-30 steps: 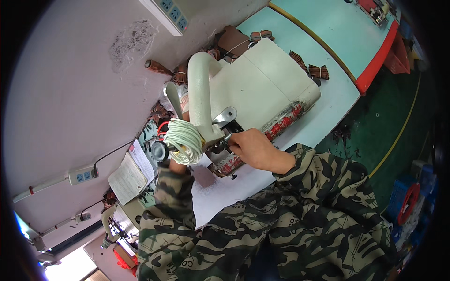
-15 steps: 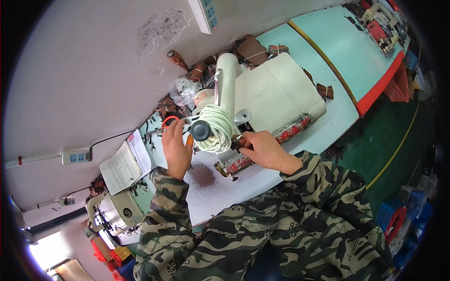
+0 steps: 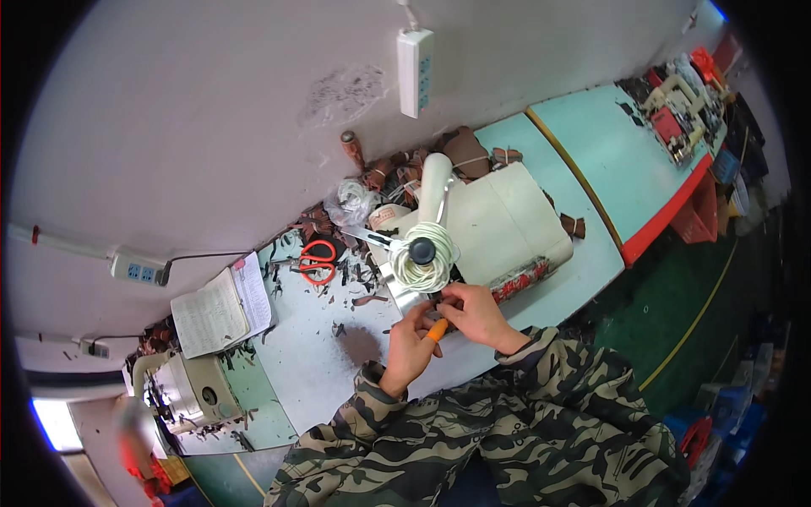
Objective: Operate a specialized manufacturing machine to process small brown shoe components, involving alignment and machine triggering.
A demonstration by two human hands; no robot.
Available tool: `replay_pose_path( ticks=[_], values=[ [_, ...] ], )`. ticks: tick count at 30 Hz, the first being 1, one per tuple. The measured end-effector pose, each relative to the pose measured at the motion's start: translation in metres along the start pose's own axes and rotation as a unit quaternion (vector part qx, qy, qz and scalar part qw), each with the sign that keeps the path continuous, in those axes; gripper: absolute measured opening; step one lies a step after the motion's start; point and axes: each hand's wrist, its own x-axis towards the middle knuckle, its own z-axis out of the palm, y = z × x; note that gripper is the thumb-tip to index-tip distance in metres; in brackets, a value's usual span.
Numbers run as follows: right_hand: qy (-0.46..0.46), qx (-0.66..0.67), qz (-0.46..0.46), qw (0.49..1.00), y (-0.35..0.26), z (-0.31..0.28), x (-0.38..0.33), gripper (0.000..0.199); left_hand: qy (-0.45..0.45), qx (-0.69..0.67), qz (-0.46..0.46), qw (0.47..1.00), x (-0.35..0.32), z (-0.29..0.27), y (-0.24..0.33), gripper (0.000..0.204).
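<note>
Both my hands meet at the front end of a cream bench machine (image 3: 498, 224), just below its coil of pale cord (image 3: 416, 275). A black round knob (image 3: 421, 250) sits in the middle of that coil. My left hand (image 3: 411, 348) has its fingers bent together and wears an orange finger cover (image 3: 437, 329). Close against it, my right hand (image 3: 478, 314) is pinched. Something small and dark shows between the fingertips, but its kind cannot be made out. The machine's working parts are mostly hidden behind the coil and fingers.
Left of the machine lie red-handled scissors (image 3: 318, 263) among dark scraps. An open notebook (image 3: 211, 314) rests farther left, near another cream machine (image 3: 196, 389). Bundled brown pieces (image 3: 466, 150) and a clear plastic bag (image 3: 351, 203) line the wall. A power strip (image 3: 415, 74) hangs above.
My left hand has come from the left of the cord coil down to beside my right hand. The scissors are now fully uncovered. The whole view has shifted.
</note>
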Motion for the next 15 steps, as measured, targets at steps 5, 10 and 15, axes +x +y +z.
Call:
replay_pose_path(
  ticks=[5, 10, 15],
  values=[
    [-0.005, 0.009, 0.031, 0.999, 0.005, 0.000, 0.001, 0.021, 0.032, -0.037, 0.005, 0.999, 0.006, 0.002, -0.006, 0.041],
    [-0.040, 0.114, 0.065, 0.991, -0.001, 0.003, -0.002, 0.022, 0.055, -0.051, -0.014, 0.997, -0.005, 0.001, -0.005, 0.034],
    [-0.071, 0.055, 0.065, 0.994, 0.009, -0.008, -0.002, 0.018, 0.141, 0.019, 0.043, 0.989, 0.017, -0.032, 0.019, 0.027]
  ],
)
